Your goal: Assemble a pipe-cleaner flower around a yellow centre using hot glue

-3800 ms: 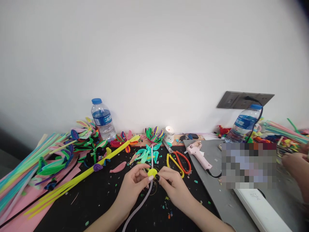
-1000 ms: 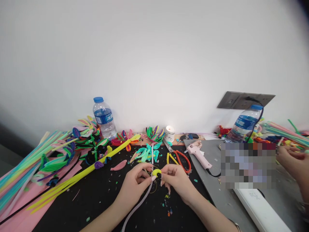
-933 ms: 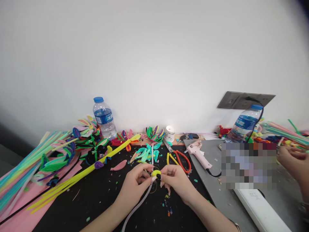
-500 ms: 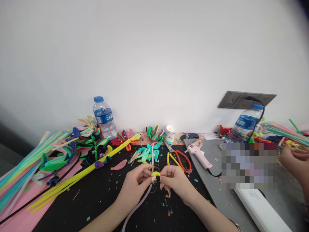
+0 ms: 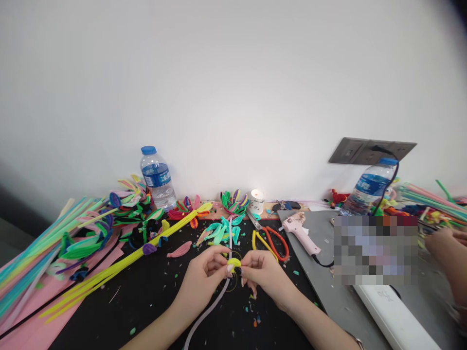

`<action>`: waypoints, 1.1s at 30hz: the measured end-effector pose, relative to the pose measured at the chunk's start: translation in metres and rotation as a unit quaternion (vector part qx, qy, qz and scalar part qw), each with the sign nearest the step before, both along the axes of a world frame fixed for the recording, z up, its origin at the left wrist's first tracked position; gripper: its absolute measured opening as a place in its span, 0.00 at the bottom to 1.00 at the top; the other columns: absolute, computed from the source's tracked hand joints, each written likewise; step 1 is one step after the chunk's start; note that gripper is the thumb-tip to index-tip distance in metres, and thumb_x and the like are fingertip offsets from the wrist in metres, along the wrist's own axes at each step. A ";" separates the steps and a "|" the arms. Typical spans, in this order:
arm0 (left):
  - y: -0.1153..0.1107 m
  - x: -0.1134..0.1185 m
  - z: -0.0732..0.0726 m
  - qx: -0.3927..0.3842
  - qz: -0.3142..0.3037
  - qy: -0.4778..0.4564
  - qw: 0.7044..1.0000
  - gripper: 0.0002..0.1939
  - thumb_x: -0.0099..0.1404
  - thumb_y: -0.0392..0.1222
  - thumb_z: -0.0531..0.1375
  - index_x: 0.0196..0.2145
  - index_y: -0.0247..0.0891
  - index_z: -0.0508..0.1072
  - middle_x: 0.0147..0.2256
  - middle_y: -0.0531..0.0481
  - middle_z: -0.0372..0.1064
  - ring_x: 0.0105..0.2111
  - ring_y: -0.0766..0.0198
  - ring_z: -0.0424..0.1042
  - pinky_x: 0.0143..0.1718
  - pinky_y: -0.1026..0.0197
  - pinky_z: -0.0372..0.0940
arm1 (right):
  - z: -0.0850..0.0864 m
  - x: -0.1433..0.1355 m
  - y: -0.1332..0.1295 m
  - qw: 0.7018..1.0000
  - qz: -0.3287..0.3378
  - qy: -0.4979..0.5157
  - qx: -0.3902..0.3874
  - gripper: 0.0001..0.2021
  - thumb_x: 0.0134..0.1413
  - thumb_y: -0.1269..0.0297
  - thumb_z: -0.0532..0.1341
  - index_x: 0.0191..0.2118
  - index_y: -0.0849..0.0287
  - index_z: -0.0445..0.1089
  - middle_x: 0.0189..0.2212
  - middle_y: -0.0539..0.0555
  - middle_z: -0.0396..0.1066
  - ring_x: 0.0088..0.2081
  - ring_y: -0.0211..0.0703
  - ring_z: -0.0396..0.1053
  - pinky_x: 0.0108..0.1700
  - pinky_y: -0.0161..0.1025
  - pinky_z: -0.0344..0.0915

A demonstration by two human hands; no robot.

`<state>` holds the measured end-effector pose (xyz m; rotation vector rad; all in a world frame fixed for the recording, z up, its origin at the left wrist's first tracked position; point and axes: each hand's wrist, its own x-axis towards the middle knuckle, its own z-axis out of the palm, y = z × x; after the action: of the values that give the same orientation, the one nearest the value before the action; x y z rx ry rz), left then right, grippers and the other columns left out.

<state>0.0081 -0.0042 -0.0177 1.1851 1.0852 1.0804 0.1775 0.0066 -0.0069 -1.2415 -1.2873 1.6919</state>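
Note:
My left hand [image 5: 207, 272] pinches the left side of a small curled yellow pipe cleaner piece [image 5: 234, 262] with a black part at its lower right. Thumb and forefinger of my right hand [image 5: 263, 274] are closed on the same piece from the right, at the black part. A pale lilac pipe cleaner [image 5: 207, 311] runs over the black mat beneath my hands. Just beyond my fingers lie turquoise pipe cleaner leaves [image 5: 221, 231]. Scissors [image 5: 270, 243] with one yellow and one red handle rest near my right hand.
Yellow pipe cleaners [image 5: 124, 265] and a multicoloured bundle [image 5: 32, 257] lie left. A water bottle [image 5: 158, 177] and a lit candle [image 5: 257, 200] stand by the wall. Right are a pink glue gun [image 5: 301, 233], a white power strip [image 5: 394, 316] and another person's hand [image 5: 445, 248].
The yellow piece has turned slightly between my fingers and shows a fuller, rounder shape. My hands stay nearly in place. The other person's hand at the right has shifted a little.

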 end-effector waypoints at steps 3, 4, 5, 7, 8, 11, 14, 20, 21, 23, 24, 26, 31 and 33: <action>0.000 0.000 0.000 -0.001 0.003 0.000 1.000 0.14 0.53 0.41 0.64 0.38 0.37 0.71 0.26 0.53 0.70 0.28 0.62 0.72 0.32 0.61 0.66 | 0.000 0.000 0.000 1.000 0.002 0.001 0.001 0.13 0.38 0.58 0.67 0.23 0.62 0.65 0.14 0.46 0.67 0.12 0.29 0.57 0.14 0.28 0.53; 0.000 0.000 0.000 -0.001 0.004 0.001 1.000 0.14 0.53 0.41 0.64 0.38 0.37 0.71 0.25 0.53 0.70 0.27 0.62 0.72 0.31 0.61 0.66 | -0.001 0.000 0.000 1.000 0.003 0.001 0.002 0.13 0.38 0.58 0.67 0.23 0.62 0.65 0.14 0.46 0.67 0.12 0.29 0.57 0.14 0.28 0.53; 0.000 0.000 0.000 0.000 0.004 0.003 1.000 0.14 0.53 0.42 0.64 0.38 0.38 0.71 0.25 0.53 0.70 0.27 0.62 0.71 0.31 0.62 0.66 | -0.001 0.000 0.000 1.000 0.003 0.001 0.003 0.13 0.38 0.58 0.67 0.23 0.62 0.65 0.14 0.46 0.67 0.12 0.29 0.57 0.14 0.28 0.53; -0.001 0.000 -0.001 0.002 0.001 0.006 1.000 0.14 0.53 0.42 0.64 0.38 0.37 0.71 0.25 0.53 0.69 0.27 0.62 0.71 0.30 0.62 0.65 | -0.001 0.000 0.000 1.000 0.003 0.001 0.004 0.13 0.39 0.58 0.67 0.23 0.62 0.65 0.15 0.46 0.67 0.12 0.29 0.58 0.14 0.28 0.54; -0.001 0.000 -0.001 0.003 0.000 0.006 1.000 0.14 0.53 0.42 0.64 0.38 0.37 0.71 0.25 0.53 0.69 0.27 0.62 0.71 0.30 0.62 0.65 | -0.001 0.000 0.000 1.000 0.004 0.001 0.005 0.13 0.39 0.58 0.66 0.23 0.62 0.65 0.15 0.46 0.68 0.12 0.29 0.58 0.14 0.28 0.54; -0.001 0.000 -0.002 0.004 -0.005 0.003 1.000 0.14 0.54 0.41 0.63 0.39 0.37 0.70 0.25 0.54 0.68 0.27 0.62 0.71 0.31 0.62 0.65 | -0.001 0.001 0.000 1.000 0.006 0.004 0.006 0.12 0.40 0.60 0.66 0.23 0.62 0.65 0.15 0.47 0.68 0.12 0.29 0.58 0.14 0.28 0.54; -0.001 0.000 -0.002 0.003 -0.008 -0.001 1.000 0.13 0.54 0.40 0.63 0.39 0.37 0.70 0.25 0.54 0.67 0.28 0.63 0.71 0.32 0.61 0.65 | -0.002 0.000 0.001 1.000 0.006 0.006 0.007 0.11 0.40 0.61 0.66 0.24 0.63 0.65 0.15 0.47 0.68 0.12 0.29 0.57 0.13 0.27 0.54; -0.001 0.000 -0.001 0.006 -0.017 -0.010 1.000 0.12 0.55 0.40 0.63 0.39 0.38 0.70 0.25 0.54 0.67 0.28 0.63 0.72 0.32 0.61 0.66 | 0.000 0.000 0.000 1.000 0.004 0.008 0.003 0.13 0.39 0.59 0.67 0.24 0.63 0.65 0.14 0.46 0.68 0.12 0.29 0.58 0.13 0.27 0.55; -0.001 0.000 -0.001 0.006 -0.017 -0.011 1.000 0.12 0.55 0.40 0.63 0.39 0.38 0.70 0.25 0.54 0.67 0.28 0.63 0.72 0.32 0.61 0.66 | 0.000 0.000 0.000 1.000 0.002 0.010 0.004 0.13 0.38 0.59 0.67 0.24 0.63 0.65 0.14 0.46 0.67 0.12 0.29 0.58 0.13 0.27 0.55; -0.001 -0.001 -0.001 0.005 -0.017 -0.014 1.000 0.12 0.56 0.40 0.63 0.38 0.37 0.70 0.25 0.54 0.68 0.28 0.63 0.72 0.32 0.61 0.66 | 0.001 0.000 0.000 1.000 -0.002 0.015 0.005 0.14 0.38 0.59 0.68 0.25 0.63 0.66 0.14 0.46 0.67 0.12 0.29 0.58 0.13 0.27 0.55; -0.001 -0.001 -0.001 0.004 -0.019 -0.015 1.000 0.11 0.56 0.40 0.63 0.38 0.37 0.70 0.26 0.54 0.68 0.28 0.63 0.72 0.32 0.61 0.66 | 0.001 0.000 0.000 1.000 -0.002 0.017 0.007 0.14 0.37 0.59 0.68 0.25 0.63 0.66 0.15 0.46 0.67 0.12 0.28 0.58 0.13 0.27 0.55; -0.001 -0.001 -0.001 0.004 -0.024 -0.015 1.000 0.10 0.56 0.40 0.62 0.37 0.36 0.71 0.26 0.53 0.69 0.28 0.63 0.72 0.33 0.60 0.67 | 0.000 0.001 0.001 1.000 -0.001 0.019 0.012 0.14 0.37 0.59 0.68 0.25 0.64 0.67 0.15 0.46 0.67 0.12 0.28 0.58 0.13 0.27 0.55; 0.000 -0.001 -0.002 0.005 -0.024 -0.022 0.999 0.09 0.56 0.40 0.63 0.35 0.35 0.72 0.26 0.52 0.71 0.27 0.63 0.72 0.33 0.60 0.67 | -0.001 0.001 0.002 1.000 -0.007 0.017 0.022 0.12 0.40 0.60 0.66 0.25 0.64 0.67 0.15 0.46 0.68 0.11 0.28 0.58 0.13 0.27 0.55; 0.000 -0.001 -0.003 0.005 -0.020 -0.025 0.999 0.09 0.56 0.41 0.63 0.35 0.35 0.72 0.26 0.51 0.71 0.27 0.63 0.71 0.33 0.61 0.67 | -0.001 0.002 0.002 0.999 -0.009 0.014 0.028 0.12 0.41 0.59 0.65 0.25 0.63 0.66 0.15 0.47 0.68 0.11 0.29 0.58 0.13 0.27 0.55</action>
<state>0.0072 -0.0039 -0.0202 1.1765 1.0143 1.0796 0.1791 0.0084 -0.0082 -1.1887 -1.2946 1.6435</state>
